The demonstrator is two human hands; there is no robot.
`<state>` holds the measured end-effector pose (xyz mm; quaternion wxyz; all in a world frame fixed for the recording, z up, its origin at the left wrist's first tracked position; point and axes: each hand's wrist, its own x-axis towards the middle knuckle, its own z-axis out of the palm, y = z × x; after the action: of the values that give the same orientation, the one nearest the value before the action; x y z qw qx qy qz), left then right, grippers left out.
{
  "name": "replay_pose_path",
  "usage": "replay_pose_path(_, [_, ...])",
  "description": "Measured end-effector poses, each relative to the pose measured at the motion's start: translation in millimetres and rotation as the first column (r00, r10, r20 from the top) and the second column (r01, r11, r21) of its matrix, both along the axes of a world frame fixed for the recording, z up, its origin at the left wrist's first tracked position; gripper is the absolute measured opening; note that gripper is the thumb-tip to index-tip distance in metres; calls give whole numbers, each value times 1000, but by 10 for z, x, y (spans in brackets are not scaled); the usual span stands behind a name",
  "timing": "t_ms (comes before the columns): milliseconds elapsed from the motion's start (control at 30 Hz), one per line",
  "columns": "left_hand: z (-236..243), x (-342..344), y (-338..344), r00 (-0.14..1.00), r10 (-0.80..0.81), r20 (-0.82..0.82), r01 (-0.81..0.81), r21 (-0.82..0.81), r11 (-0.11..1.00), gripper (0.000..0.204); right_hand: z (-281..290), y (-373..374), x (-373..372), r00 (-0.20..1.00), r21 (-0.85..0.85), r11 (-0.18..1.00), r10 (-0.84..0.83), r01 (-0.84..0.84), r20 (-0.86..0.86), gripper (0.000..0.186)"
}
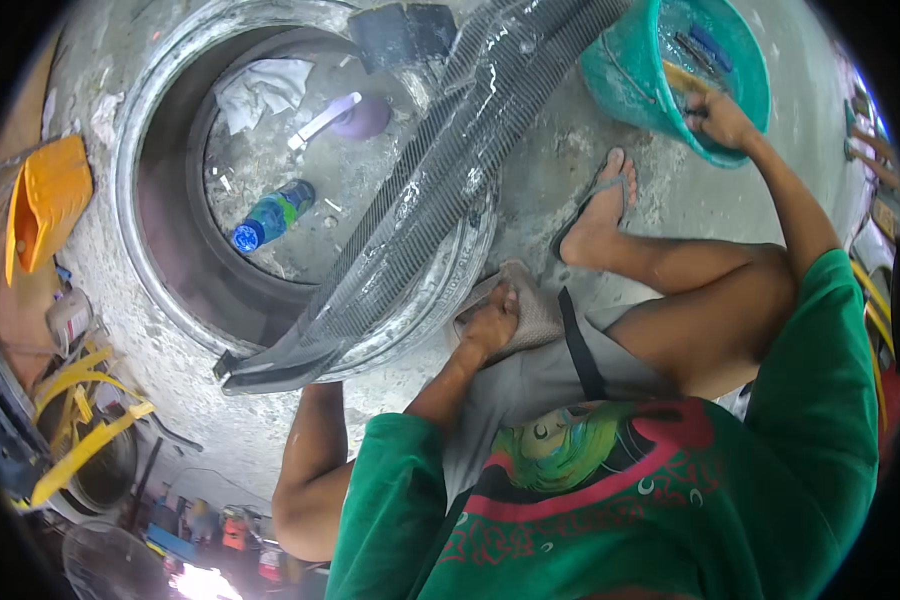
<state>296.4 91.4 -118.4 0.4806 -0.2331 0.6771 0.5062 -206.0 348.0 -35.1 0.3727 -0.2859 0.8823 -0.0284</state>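
My right hand [722, 118] reaches over the near rim of a teal bucket [615, 85], fingers bent together around something dark and too small to name. Beside those fingers lies a tan, flat piece [682, 80] in the water. My left hand [492, 320] is closed on a brownish, mesh-textured cloth [538, 318] by my lap. In front of it, a long, dark carbon-fibre panel [450, 150], wet and glossy, rests slantwise across a large round metal ring [165, 290]. Its lower left end sticks out past the rim.
Inside the ring are a plastic bottle [275, 215], a white rag [262, 95] and a purple, white-handled tool [355, 115]. A blue brush [710, 48] is in the bucket. Black blocks [400, 38] sit by the panel. An orange scoop-shaped container [48, 205] and yellow strips [90, 450] lie left.
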Motion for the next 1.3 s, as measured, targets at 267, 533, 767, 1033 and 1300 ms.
replay_pose_path(267, [-27, 734, -685, 978, -92, -189, 50, -215, 975, 64, 776, -580, 643, 768, -244, 954, -286, 173, -574, 30])
replay_pose_path(533, [58, 926, -1307, 910, -237, -340, 145, -276, 950, 59, 1167, -1665, 2020, 795, -468, 878, -212, -101, -569, 33])
replay_pose_path(767, [254, 1025, -1329, 917, -72, -393, 28, -117, 993, 70, 1021, -2673, 2361, 764, -488, 845, -163, -218, -624, 36])
replay_pose_path(1033, [2342, 773, -2582, 744, -212, -634, 197, -96, 976, 65, 412, -3206, 2761, 505, -562, 825, -510, 57, -697, 19])
replay_pose_path(1300, [1806, 836, -3173, 655, -622, -430, -3, -824, 567, 101, 477, -3226, 2811, 600, -510, 854, -353, -108, -718, 16])
